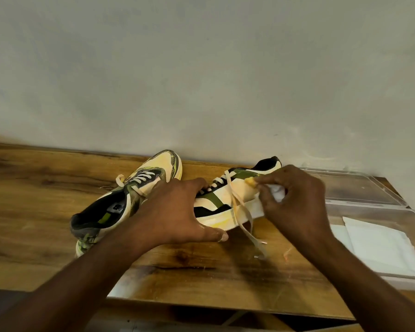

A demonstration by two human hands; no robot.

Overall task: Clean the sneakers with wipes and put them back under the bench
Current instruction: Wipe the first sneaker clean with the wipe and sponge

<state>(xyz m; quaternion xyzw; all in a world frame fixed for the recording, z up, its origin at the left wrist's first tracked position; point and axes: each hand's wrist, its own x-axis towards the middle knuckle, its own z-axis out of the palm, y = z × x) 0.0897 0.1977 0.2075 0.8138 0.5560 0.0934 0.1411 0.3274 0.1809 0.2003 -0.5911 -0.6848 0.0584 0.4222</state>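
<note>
Light, soft-sided sneaker (216, 207) on the wooden surface (46, 188), steadied at toe by left hand (177, 212) (fingers spread, curled over it), right hand (295, 195) pinching a wipe (277, 191) against its flank; best gripped by firm sole.

A single head-worn camera is looking forward and down from close above both hands, facing a wooden bench (58, 188) and wall (201, 68) beyond them.
</note>
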